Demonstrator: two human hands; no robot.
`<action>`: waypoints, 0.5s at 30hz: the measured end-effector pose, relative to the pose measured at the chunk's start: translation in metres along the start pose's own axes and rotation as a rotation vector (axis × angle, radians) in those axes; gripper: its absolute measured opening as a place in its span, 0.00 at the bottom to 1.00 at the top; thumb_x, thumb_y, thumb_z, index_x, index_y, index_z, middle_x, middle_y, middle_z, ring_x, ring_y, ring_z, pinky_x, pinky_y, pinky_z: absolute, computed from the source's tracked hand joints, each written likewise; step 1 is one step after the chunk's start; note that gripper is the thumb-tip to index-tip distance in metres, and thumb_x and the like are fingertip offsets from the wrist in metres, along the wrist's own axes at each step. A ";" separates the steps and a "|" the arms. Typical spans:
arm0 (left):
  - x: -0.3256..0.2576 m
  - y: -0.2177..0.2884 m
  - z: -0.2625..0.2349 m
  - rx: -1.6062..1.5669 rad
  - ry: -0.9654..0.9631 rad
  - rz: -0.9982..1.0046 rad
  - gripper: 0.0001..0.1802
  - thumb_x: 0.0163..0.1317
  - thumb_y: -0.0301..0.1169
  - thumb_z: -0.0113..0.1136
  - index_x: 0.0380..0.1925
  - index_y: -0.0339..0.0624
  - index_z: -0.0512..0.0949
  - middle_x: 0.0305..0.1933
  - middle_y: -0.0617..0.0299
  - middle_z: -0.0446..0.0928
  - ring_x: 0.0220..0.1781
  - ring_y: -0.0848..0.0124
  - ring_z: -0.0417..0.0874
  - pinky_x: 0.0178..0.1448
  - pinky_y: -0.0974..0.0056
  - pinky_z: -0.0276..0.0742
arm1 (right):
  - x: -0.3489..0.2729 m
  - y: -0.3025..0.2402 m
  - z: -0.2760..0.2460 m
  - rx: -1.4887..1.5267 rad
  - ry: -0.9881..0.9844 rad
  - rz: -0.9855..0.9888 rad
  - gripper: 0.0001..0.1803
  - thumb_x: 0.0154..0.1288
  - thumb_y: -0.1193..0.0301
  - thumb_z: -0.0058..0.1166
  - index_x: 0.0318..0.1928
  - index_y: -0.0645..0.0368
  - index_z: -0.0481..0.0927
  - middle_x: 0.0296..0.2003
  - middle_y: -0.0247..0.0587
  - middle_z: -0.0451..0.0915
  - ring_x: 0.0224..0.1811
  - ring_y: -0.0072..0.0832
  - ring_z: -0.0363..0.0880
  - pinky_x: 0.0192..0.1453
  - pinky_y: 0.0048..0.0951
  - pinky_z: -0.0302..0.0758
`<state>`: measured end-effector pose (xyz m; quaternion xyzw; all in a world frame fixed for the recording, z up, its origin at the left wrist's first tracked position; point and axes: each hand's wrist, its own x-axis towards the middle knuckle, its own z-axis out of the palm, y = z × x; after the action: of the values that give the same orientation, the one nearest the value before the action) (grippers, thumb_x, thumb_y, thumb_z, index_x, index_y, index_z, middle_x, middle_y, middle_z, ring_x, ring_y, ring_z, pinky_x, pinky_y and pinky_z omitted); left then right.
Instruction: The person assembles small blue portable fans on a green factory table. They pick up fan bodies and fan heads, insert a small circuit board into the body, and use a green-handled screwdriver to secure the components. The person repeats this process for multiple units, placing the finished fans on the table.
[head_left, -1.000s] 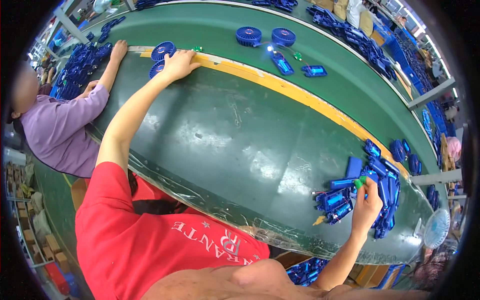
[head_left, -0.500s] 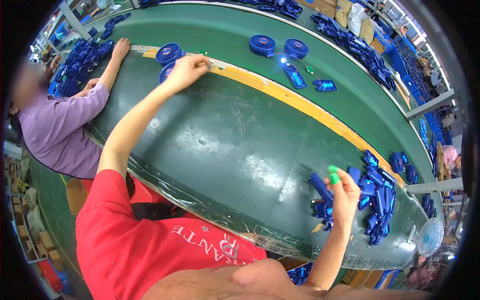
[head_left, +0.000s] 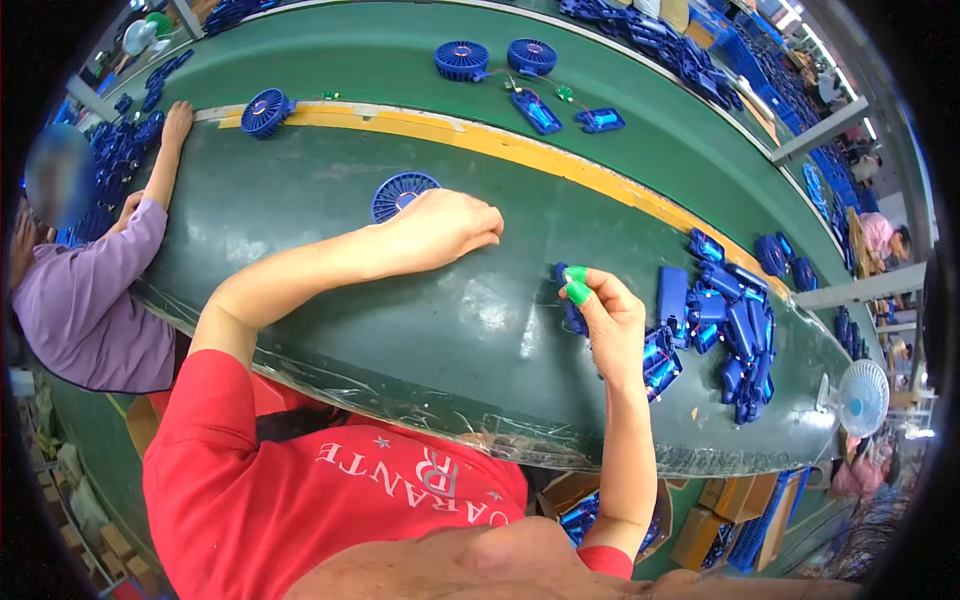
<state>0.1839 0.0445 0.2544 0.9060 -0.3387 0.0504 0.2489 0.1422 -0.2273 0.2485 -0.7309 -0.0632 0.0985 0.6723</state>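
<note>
My left hand (head_left: 440,232) reaches over the middle of the dark green table, fingers pinched together. Whatever is between them is hidden from view. Partly behind that hand is a round blue fan head (head_left: 403,193) with a slatted grille. Green covers sit on the thumb and a fingertip of my right hand (head_left: 610,315), which is closed on a blue fan handle (head_left: 573,318). The fingers hide part of this handle. Just right of the hand lie an open blue handle (head_left: 658,362) with shiny parts inside and a heap of blue handles (head_left: 740,325).
Another fan head (head_left: 267,112) rests on the yellow-taped edge (head_left: 400,122). Beyond, the green belt (head_left: 350,60) carries two wired fan heads (head_left: 461,60) with opened handles. A co-worker in a purple sleeve (head_left: 130,245) sits at left. A small fan (head_left: 862,397) stands at the right end.
My left hand has drawn back from the taped edge toward the table's middle, and a fan head has come along. My right hand has moved left and farther in with the handle.
</note>
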 end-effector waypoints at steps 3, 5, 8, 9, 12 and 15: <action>-0.006 0.022 -0.002 -0.044 -0.140 -0.067 0.13 0.60 0.37 0.63 0.34 0.37 0.78 0.31 0.50 0.80 0.36 0.55 0.82 0.40 0.56 0.77 | -0.002 0.014 -0.003 -0.079 0.011 -0.006 0.08 0.64 0.72 0.60 0.42 0.62 0.84 0.37 0.34 0.80 0.40 0.19 0.75 0.48 0.22 0.71; -0.008 0.033 -0.009 -0.247 -0.268 -0.200 0.12 0.60 0.33 0.64 0.38 0.37 0.76 0.36 0.55 0.80 0.42 0.65 0.83 0.43 0.61 0.77 | -0.004 0.012 0.000 -0.148 0.005 -0.042 0.08 0.62 0.71 0.61 0.40 0.62 0.84 0.36 0.36 0.79 0.40 0.23 0.75 0.47 0.25 0.71; -0.014 0.031 -0.006 -0.790 -0.305 -0.398 0.16 0.59 0.22 0.65 0.46 0.38 0.73 0.44 0.62 0.76 0.49 0.74 0.78 0.52 0.67 0.76 | -0.007 0.000 0.010 -0.267 -0.028 -0.107 0.09 0.62 0.70 0.62 0.39 0.62 0.83 0.35 0.38 0.79 0.40 0.26 0.75 0.47 0.26 0.71; -0.019 0.028 -0.002 -0.951 -0.291 -0.397 0.16 0.59 0.21 0.65 0.46 0.38 0.72 0.45 0.62 0.76 0.49 0.74 0.78 0.53 0.68 0.75 | -0.007 -0.001 0.013 -0.263 -0.041 -0.116 0.09 0.61 0.69 0.62 0.39 0.62 0.83 0.34 0.38 0.79 0.39 0.26 0.75 0.47 0.27 0.71; -0.031 0.027 0.004 -1.296 -0.264 -0.369 0.17 0.59 0.18 0.63 0.48 0.36 0.71 0.47 0.59 0.76 0.51 0.72 0.78 0.57 0.68 0.75 | -0.007 -0.001 0.020 -0.243 -0.079 -0.120 0.10 0.61 0.68 0.62 0.38 0.62 0.83 0.32 0.38 0.79 0.39 0.27 0.74 0.46 0.28 0.71; -0.035 0.026 0.007 -1.313 -0.235 -0.418 0.17 0.61 0.21 0.63 0.48 0.33 0.71 0.46 0.58 0.76 0.49 0.74 0.79 0.56 0.68 0.76 | -0.008 -0.003 0.028 -0.227 -0.115 -0.106 0.10 0.61 0.68 0.62 0.38 0.63 0.83 0.31 0.37 0.78 0.38 0.27 0.73 0.45 0.28 0.70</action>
<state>0.1395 0.0448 0.2504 0.6137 -0.1426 -0.3121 0.7111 0.1285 -0.2012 0.2497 -0.7912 -0.1511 0.0969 0.5847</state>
